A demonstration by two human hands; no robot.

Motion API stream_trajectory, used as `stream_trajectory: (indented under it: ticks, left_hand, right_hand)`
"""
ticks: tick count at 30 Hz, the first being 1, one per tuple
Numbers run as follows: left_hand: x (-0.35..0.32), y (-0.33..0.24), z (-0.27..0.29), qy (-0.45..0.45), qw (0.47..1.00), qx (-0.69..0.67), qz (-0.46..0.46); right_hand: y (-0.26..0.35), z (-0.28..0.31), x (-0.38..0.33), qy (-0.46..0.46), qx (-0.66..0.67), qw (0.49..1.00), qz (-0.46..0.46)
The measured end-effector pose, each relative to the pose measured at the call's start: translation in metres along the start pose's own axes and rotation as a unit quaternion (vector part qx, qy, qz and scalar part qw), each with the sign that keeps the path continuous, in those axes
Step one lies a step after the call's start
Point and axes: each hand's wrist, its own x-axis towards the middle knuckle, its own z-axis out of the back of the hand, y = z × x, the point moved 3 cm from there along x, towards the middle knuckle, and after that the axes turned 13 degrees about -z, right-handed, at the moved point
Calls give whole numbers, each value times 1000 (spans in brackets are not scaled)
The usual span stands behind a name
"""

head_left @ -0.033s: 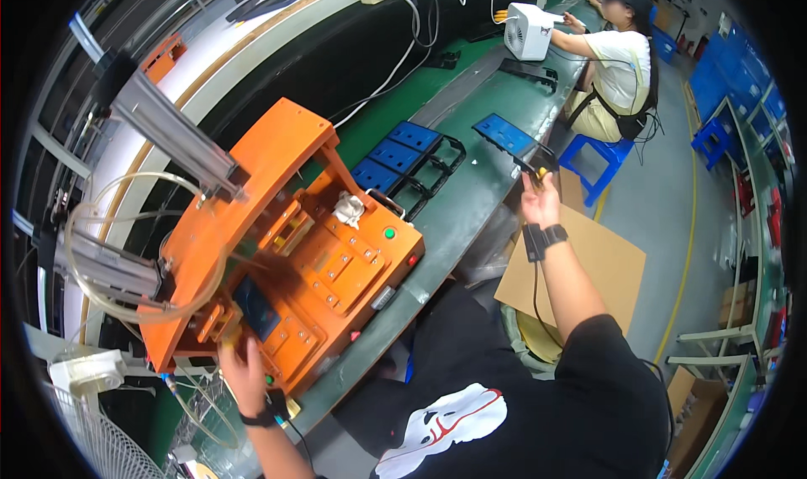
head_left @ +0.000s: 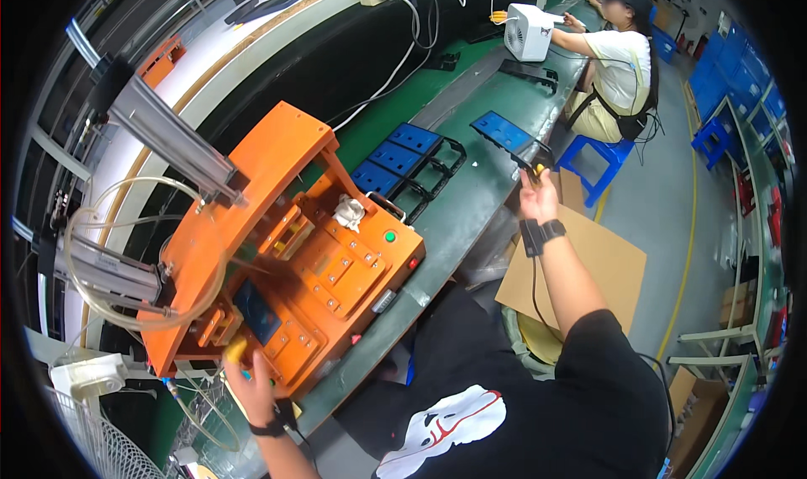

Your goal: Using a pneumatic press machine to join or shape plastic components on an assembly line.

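Note:
My right hand (head_left: 540,198), raised over the bench edge, grips the near end of a black frame with a blue panel (head_left: 504,132). Something yellow, perhaps finger covers, shows at its fingertips. My left hand (head_left: 252,391) is at the front left of an orange pneumatic press fixture (head_left: 277,153), thumb and fingers apart, with yellow at the fingertips too. It appears to hold nothing. Beside it, a dark blue panel (head_left: 257,312) lies in the fixture's left nest. The right nest (head_left: 343,275) shows bare orange plates and screws.
More blue-panelled black frames (head_left: 402,159) lie on the green bench (head_left: 458,206) behind the fixture. A white fan (head_left: 527,33) stands farther off, near a seated co-worker (head_left: 618,71). Cardboard (head_left: 580,269) sits below my right arm. Air hoses (head_left: 97,302) loop at the fixture's left.
My left hand has drawn back slightly toward me and to the right, away from the fixture's left clamp. The right hand and its frame have shifted only slightly.

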Motion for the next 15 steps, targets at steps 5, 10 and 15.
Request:
stream_trajectory:
  ticks: [5,10,15]
  left_hand:
    - [-53,-13,-31,-86,991,-89,-41]
    - [-70,-1,-55,-208,974,-91,-6]
    - [-71,-1,-62,-219,972,-77,-25]
  right_hand:
    - [-22,-37,100,1,-87,995,44]
    - [-54,-74,151,10,-132,991,-27]
    - [-59,-88,140,-42,-309,947,-71]
